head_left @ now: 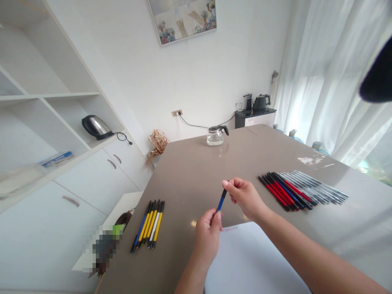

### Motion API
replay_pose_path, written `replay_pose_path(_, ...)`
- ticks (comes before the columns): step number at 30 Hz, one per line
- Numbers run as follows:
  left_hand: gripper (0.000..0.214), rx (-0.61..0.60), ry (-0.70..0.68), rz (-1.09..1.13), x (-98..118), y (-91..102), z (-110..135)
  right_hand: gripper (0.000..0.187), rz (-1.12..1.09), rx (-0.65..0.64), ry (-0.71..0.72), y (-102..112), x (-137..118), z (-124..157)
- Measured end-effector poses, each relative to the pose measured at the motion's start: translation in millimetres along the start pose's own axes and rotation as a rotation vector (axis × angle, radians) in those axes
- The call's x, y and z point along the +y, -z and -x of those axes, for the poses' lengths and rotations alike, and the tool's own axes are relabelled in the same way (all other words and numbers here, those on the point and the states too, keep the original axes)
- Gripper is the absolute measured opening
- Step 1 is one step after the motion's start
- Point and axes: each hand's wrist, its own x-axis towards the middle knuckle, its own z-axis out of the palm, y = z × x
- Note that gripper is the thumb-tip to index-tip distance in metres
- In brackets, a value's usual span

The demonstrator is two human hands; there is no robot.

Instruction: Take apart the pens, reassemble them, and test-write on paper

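Between my two hands a blue pen [221, 203] with a black grip is held at a slant above the table. My left hand [208, 228] is closed around its lower, blue end. The thumb and fingers of my right hand [243, 195] pinch the black upper end. Beneath my hands lies a white sheet of paper [245, 261] with a small reddish printed mark at its top edge. Left of my hands is a row of yellow, blue and white pens [149, 224]. To the right lie red, blue and black pens [283, 191] beside several clear pen parts [318, 188].
A glass pot [215, 136] with a black handle stands toward the far edge of the brown table [190, 163]. White torn patches [310, 159] mark the table's right side. A shelf with a metal kettle [98, 126] is at left, a low cabinet [255, 118] behind.
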Motion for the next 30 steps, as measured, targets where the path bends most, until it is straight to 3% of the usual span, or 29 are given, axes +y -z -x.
replay_pose_path(6,0.012,0.097,0.118,0.721,6.2,5.4,-7.5,0.029,0.211,-0.180,-0.026,-9.4,-0.1,8.9)
replay_pose_path(9,0.006,0.151,0.109,0.899,5.9,9.4,-11.2,0.027,0.430,-0.380,-0.093,-14.9,5.0,16.8)
replay_pose_path(11,0.004,0.161,0.095,0.936,5.1,10.2,-11.7,0.026,0.534,-0.434,-0.095,-19.9,9.6,21.9)
replay_pose_path(17,0.007,0.124,0.059,0.964,7.7,7.4,-9.2,0.018,0.575,-0.285,-0.024,-34.5,24.4,30.1)
replay_pose_path(30,0.008,0.201,0.138,1.050,7.3,12.7,-10.9,0.011,0.592,-0.225,0.241,-39.1,26.4,35.9)
